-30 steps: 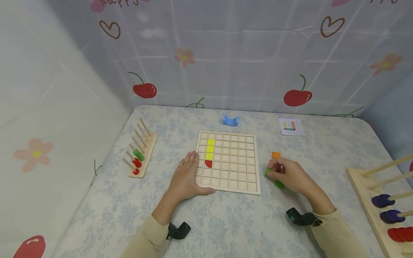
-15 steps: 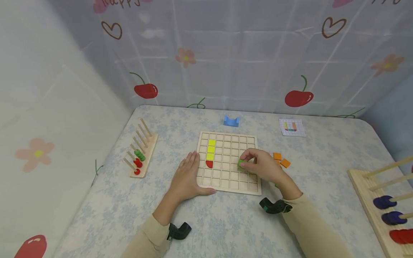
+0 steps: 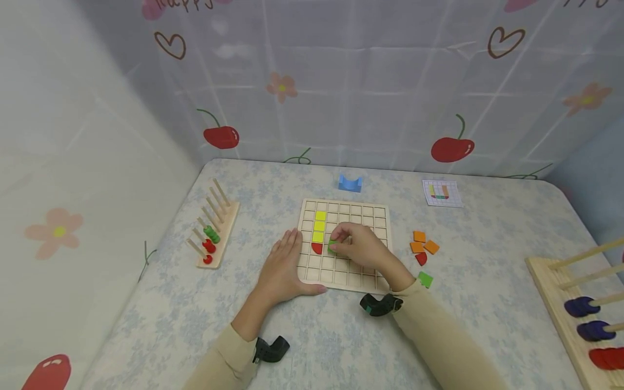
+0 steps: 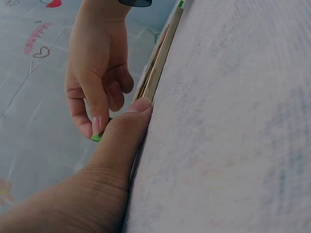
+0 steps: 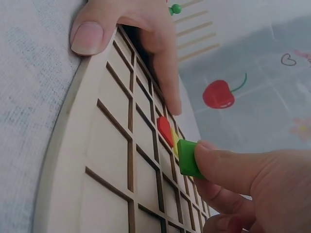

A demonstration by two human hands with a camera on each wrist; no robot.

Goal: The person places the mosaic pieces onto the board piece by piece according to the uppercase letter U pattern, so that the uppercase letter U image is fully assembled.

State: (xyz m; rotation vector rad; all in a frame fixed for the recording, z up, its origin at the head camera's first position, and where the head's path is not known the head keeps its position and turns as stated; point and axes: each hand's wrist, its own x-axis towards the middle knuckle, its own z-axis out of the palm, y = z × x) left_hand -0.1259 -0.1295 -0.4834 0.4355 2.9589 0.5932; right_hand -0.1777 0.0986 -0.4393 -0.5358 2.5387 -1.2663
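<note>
"Pinching something, isn't it, that right hand (image 3: 363, 246)?"

"Yes! It has a green block (image 5: 188, 158), held tight between the thumb and a finger. The gap is only as wide as the block."

"Where is the block?"

"Over the left half of the wooden board (image 3: 339, 277), just right of a red piece (image 3: 317, 248). I can't tell if it touches the board."

"What about the left hand (image 3: 279, 265)?"

"It lies along the board's left edge. Its fingers are straight, not curled round anything, and its thumb sticks out along the near edge, by the near left corner."

"What sits on the board?"

"Three yellow squares (image 3: 319, 226) in a line, one after another. The red piece comes right after the one nearest us, and it has a round side."

"And past the board's right edge?"

"Three orange squares (image 3: 419, 236), a second red piece (image 3: 421, 259) and a loose green piece (image 3: 425, 279). The green one is nearest us."

"What is by the edges of the tabletop (image 3: 317, 336)?"

"A blue block (image 3: 350, 185) with a scooped top is near the far edge. A picture card (image 3: 442, 194) lies nearer the far right corner. A small peg rack (image 3: 223, 241) with green and red beads stands near the left edge, and a big bead frame (image 3: 551, 281) is at the right."
</note>
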